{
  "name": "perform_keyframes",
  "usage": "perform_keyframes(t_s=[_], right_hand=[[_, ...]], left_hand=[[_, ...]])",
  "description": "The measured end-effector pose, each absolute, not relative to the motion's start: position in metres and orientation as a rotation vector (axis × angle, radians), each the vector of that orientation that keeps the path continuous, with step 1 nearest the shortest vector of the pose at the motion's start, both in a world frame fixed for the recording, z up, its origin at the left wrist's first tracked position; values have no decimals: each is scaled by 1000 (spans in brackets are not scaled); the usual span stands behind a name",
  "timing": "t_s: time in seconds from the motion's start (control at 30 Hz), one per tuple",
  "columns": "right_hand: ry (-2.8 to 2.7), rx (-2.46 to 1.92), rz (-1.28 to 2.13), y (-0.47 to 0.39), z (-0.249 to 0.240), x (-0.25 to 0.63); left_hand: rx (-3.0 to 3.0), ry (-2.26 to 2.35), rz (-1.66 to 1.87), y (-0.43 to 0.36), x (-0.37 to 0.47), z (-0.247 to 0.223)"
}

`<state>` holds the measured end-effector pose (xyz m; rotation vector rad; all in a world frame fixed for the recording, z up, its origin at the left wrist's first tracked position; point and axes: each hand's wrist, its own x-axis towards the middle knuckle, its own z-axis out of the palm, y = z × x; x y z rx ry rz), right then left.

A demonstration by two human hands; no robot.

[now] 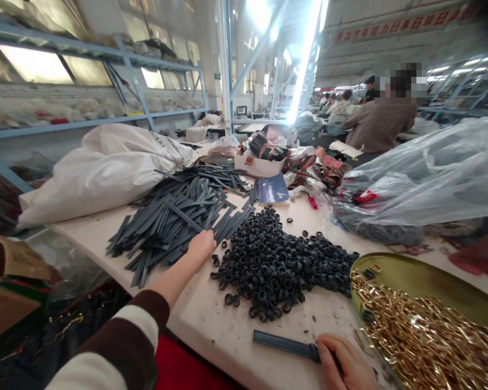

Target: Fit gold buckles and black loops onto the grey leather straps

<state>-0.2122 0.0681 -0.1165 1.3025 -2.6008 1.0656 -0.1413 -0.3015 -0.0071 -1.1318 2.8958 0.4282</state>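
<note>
My left hand (202, 248) reaches to the right edge of a heap of dark flat strips (179, 208). Its fingers are curled and touch the strips, but what lies between them is hidden. At the lower right, my right hand (346, 364) is closed on one end of a dark stitched strap (284, 342), which lies along the tabletop. A small dark loop (315, 353) sits around the strap close to my fingers. Between and beyond my hands spreads a pile of small black loops (274, 260). Gold metal buckles (427, 330) fill an oval tray (360, 262) beside my right hand.
A white sack (101, 168) lies at the table's left. Behind the loops are a blue booklet (273, 189) and a white box (256, 165). A clear plastic bag (427, 173) bulges on the right. A cardboard box (16, 271) stands lower left; a person (384, 122) sits farther off.
</note>
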Motion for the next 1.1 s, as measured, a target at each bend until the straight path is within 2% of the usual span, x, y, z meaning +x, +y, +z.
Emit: perform_keyframes(t_s=[0.23, 0.47, 0.57, 0.67, 0.7, 0.77, 0.83, 0.93, 1.0, 1.1], right_hand=[[-2677, 1067, 1139, 59, -89, -188], [-2530, 872, 1438, 71, -77, -185], [-2458, 779, 1648, 73, -69, -187], [-2406, 734, 2094, 65, -53, -188], [-2400, 761, 2222, 61, -48, -188], [-2474, 890, 2307, 52, -40, -186], [-2641, 1062, 2133, 43, -36, -186], [-2804, 1152, 1663, 33, -39, -195], [-2822, 1093, 1444, 26, -44, -208], [-2826, 1018, 1291, 15, -55, -230]], left_hand=[[-1215, 2856, 292, -301, -138, -26], [-1217, 2915, 496, -270, -121, 25], [-1077, 2893, 733, -228, -102, 40], [-798, 2701, 1091, -163, -73, 33], [-660, 2458, 1427, -140, -63, 28], [-543, 1988, 1809, -103, -48, 17], [-545, 1680, 2058, -78, -42, 10], [-710, 1448, 2326, -66, -47, 6], [-820, 1371, 2415, -68, -53, 6], [-889, 1313, 2456, -75, -58, 4]])
